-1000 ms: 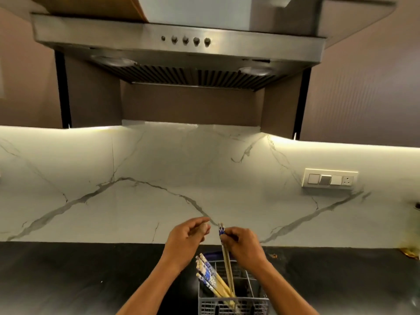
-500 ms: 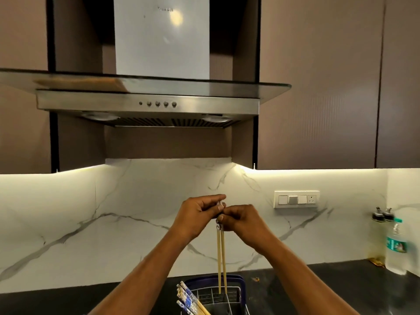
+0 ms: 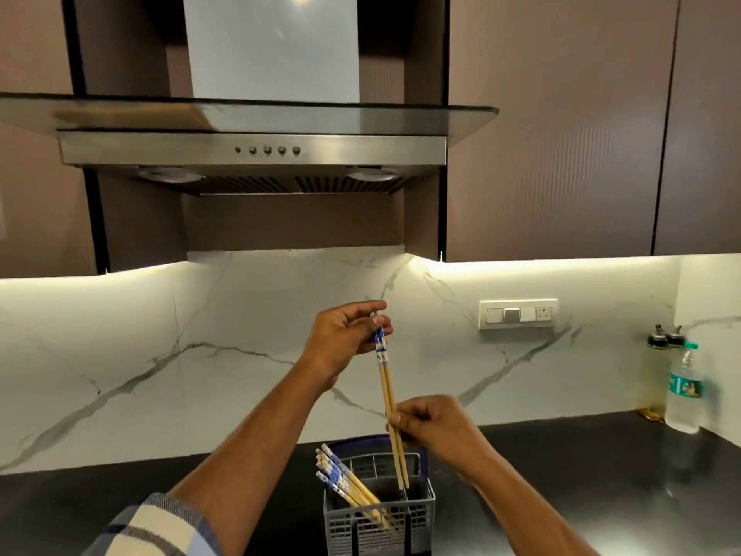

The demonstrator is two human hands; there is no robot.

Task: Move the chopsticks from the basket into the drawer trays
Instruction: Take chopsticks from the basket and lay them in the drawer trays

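Head view: chopstick pair (image 3: 385, 389) near-upright above the cutlery basket (image 3: 379, 519), tips just over its rim. Left hand (image 3: 341, 342) pinches the patterned top; right hand (image 3: 433, 425) pinches mid-shaft, nearer the basket. Other chopsticks (image 3: 345, 481) lean inside. Drawer trays unseen.

two hands (image 3: 341, 339), two held chopsticks (image 3: 388, 395), one basket (image 3: 379, 527)

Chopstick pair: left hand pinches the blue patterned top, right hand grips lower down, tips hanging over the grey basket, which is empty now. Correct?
Not quite. The grey basket is not empty: the head view shows a bundle of chopsticks leaning in it. The rest holds: left hand pinches the pair at the top, right hand grips lower.
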